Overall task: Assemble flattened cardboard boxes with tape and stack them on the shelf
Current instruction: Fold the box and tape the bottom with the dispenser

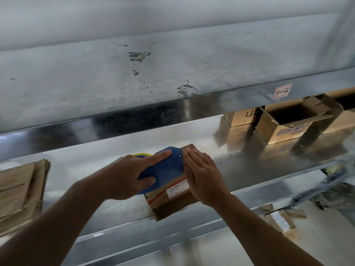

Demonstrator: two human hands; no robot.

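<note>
Two hands on one cardboard box (172, 201) at front edge of the shelf (96, 160). L hand (132, 175) grips a blue tape dispenser (167, 169) atop it; R hand (203, 175) lies flat w/ straight fingers (196, 157), pressing the box top.

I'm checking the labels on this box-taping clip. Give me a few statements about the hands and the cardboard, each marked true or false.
1. The left hand grips a blue tape dispenser on top of the cardboard box. True.
2. The right hand holds a knife. False: it lies flat on the box with straight fingers and holds nothing.
3. A stack of flattened cardboard lies at the left of the metal shelf. True.
4. The open box at the right of the shelf is taped closed. False: its flaps stand open and its dark inside shows.
</note>
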